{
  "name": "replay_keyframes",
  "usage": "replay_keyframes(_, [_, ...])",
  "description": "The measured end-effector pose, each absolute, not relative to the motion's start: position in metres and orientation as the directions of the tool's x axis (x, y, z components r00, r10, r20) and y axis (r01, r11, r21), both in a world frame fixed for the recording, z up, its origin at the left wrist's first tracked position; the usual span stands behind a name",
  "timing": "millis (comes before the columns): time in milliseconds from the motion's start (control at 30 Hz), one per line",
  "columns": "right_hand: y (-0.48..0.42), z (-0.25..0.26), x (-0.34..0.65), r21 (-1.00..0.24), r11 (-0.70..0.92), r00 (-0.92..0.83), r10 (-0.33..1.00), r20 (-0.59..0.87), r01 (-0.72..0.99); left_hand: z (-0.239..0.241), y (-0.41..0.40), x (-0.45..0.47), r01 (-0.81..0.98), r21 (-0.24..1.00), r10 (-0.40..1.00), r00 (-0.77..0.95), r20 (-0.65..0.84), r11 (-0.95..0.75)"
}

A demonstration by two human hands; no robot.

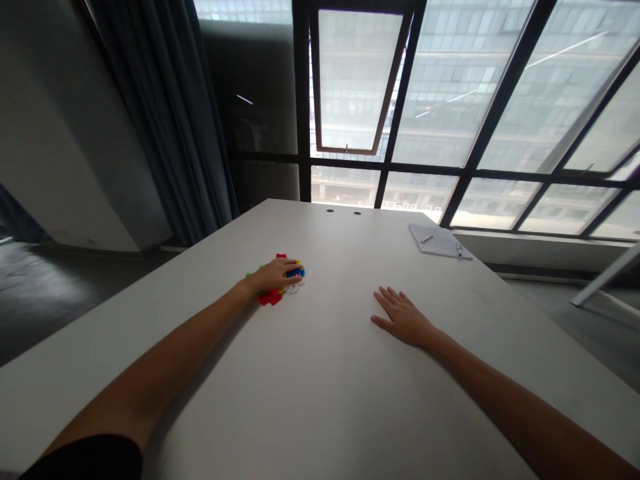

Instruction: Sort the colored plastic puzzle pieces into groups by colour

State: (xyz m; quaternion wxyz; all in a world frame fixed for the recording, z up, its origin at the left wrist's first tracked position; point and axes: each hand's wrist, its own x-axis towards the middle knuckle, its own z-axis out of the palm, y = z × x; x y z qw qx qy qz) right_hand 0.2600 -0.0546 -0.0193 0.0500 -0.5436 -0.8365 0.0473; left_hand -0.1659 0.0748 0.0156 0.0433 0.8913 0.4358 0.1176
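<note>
A small cluster of colourful plastic pieces lies on the white table (320, 373), left of the middle. My left hand (274, 274) rests over it, palm down, with thumb and fingers curved around part of the pile. A blue piece (295, 272) shows between thumb and fingers. Red pieces (271, 297) stick out below the hand, and bits of yellow, green and clear plastic peek out around it. The palm hides the rest, so their exact kind is unclear. Flat on the tabletop to the right, my right hand (397, 316) has its fingers spread and holds nothing.
White paper or a notepad (437, 241) lies at the table's far right, with a pen (459, 251) on it. Two dark round holes, one a cable hole (330, 211), sit near the far edge. Windows and a dark curtain (165, 120) stand beyond; a white leg (607, 275) is at right.
</note>
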Motion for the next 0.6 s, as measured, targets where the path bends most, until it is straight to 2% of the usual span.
replay_keyframes(233, [-0.055, -0.018, 0.258, -0.135, 0.390, -0.390, 0.920, 0.030, 0.911, 0.009, 0.023, -0.077, 0.734, 0.149, 0.747, 0.631, 0.211, -0.662])
replay_keyframes(333, [-0.053, -0.022, 0.262, -0.171, 0.409, -0.399, 0.913, 0.091, 0.896, 0.004, 0.005, -0.026, 0.697, 0.142, 0.708, 0.665, 0.239, -0.703])
replay_keyframes(433, [-0.050, -0.028, 0.265, -0.225, 0.432, -0.400, 0.900, 0.175, 0.873, 0.008, -0.002, 0.008, 0.700, 0.176, 0.721, 0.666, 0.192, -0.693])
replay_keyframes(500, [-0.048, -0.029, 0.267, -0.259, 0.426, -0.382, 0.901, 0.205, 0.867, 0.019, 0.003, 0.007, 0.695, 0.204, 0.725, 0.668, 0.169, -0.689])
replay_keyframes(600, [-0.048, -0.029, 0.267, -0.286, 0.399, -0.352, 0.914, 0.202, 0.871, 0.034, 0.024, -0.044, 0.688, 0.179, 0.710, 0.663, 0.239, -0.703])
